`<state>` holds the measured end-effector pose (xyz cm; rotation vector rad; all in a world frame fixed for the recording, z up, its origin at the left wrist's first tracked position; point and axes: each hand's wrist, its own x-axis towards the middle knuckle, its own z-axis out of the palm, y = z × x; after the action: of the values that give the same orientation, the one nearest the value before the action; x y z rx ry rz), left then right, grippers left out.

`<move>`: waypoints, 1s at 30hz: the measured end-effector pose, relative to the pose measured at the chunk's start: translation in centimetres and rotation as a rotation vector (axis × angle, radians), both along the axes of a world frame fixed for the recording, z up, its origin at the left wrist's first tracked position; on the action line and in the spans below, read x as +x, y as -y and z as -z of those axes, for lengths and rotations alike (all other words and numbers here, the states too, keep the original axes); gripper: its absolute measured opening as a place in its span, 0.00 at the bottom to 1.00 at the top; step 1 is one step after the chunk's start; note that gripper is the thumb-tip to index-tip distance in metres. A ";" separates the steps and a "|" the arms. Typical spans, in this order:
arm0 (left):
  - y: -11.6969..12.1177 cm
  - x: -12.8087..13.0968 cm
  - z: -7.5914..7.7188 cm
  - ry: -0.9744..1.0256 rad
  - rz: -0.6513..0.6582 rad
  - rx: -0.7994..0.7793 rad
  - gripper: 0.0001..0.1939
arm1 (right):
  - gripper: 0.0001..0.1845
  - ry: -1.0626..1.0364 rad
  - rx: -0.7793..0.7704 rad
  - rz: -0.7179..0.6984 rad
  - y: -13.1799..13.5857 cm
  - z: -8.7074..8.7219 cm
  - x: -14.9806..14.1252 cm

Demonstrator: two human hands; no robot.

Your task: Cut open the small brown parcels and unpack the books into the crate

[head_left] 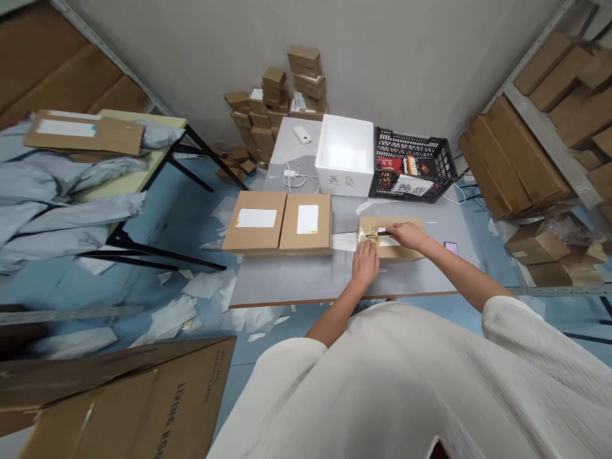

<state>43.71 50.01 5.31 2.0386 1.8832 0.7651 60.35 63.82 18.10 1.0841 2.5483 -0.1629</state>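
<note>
The right hand (408, 235) holds a cutter (384, 234), with its fingers closed around it. The box (400, 253) is right under both hands. The left hand (366, 260) grips nothing; its fingers lie on the box, near the blade. It looks like the tape (365, 229) is being cut. The next move calls for a slow blade, kept away from the left fingers. Left of the grip sit two more boxes (306, 221). A phone (451, 247) lies near the right arm.
</note>
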 end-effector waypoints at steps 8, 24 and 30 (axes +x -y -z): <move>-0.5 0.3 -0.5 -0.066 -0.068 -0.034 0.28 | 0.21 0.030 -0.008 -0.019 -1.5 -0.4 1.7; -1.6 0.7 -1.1 -0.103 -0.133 -0.130 0.31 | 0.20 0.018 -0.052 -0.014 -4.0 0.0 6.8; -1.7 0.8 -1.2 -0.130 -0.146 -0.131 0.30 | 0.21 0.044 -0.031 0.026 -4.3 0.0 11.6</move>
<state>44.55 51.73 6.53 1.9300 2.1135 0.5372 71.94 68.12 18.14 1.0980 2.4856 -0.1832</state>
